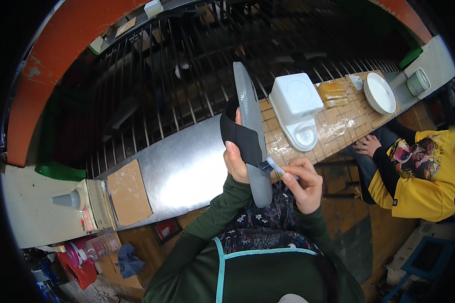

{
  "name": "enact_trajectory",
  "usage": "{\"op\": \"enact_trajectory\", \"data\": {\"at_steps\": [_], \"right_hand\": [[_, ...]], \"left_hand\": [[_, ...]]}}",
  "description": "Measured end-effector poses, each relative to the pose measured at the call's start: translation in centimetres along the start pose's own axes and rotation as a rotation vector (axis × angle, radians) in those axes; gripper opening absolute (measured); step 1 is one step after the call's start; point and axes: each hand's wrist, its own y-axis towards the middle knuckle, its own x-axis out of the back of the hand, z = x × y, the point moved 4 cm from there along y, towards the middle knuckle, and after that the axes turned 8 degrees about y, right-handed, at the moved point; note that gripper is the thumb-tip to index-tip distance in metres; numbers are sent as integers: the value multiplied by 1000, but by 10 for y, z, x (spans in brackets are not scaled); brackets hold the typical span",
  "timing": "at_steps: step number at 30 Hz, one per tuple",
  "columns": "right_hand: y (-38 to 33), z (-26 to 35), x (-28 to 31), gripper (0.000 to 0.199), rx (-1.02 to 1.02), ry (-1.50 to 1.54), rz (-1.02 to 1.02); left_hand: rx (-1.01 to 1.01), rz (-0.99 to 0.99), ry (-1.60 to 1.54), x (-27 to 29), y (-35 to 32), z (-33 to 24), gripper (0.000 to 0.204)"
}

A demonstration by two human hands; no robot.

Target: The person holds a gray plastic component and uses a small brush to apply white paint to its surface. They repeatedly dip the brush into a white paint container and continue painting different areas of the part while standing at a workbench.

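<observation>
Grey and black, an open-toed slide sandal (246, 142) is standing on edge above the metal worktop's (179, 166) near side, where the left hand (236, 162) is clamping it around the strap. Thumb and fingers together, the right hand (304, 184) is pinching a pale-handled brush (274, 165), whose dark bristles are touching the sandal near the strap's lower end. Beyond, a white plastic dispenser (296, 98) is sitting on a brown grid-lined sheet (333, 121), near amber blocks (332, 95) and a white bowl (373, 103).
</observation>
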Motion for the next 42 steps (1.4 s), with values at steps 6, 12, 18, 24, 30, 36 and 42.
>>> {"op": "enact_trajectory", "data": {"at_steps": [6,12,18,24,30,36,42], "right_hand": [[4,-3,-1,17,22,-94,-73],[14,3,-2,18,138,-227,-148],[25,9,3,20,216,-380,-194],[35,20,7,22,355,-539,-253],[43,32,12,24,464,-663,-135],[41,31,16,24,409,-646,-43],[36,27,17,23,377,-611,-6]], "left_hand": [[-83,-15,260,2,-5,-7,68],[-82,18,315,-1,-11,-13,65],[-86,69,337,-2,-13,-13,65],[-108,103,356,-1,-14,-11,64],[-123,129,391,3,-11,-11,65],[-155,98,379,1,-8,-11,66],[-117,165,446,4,-4,-9,70]]}}
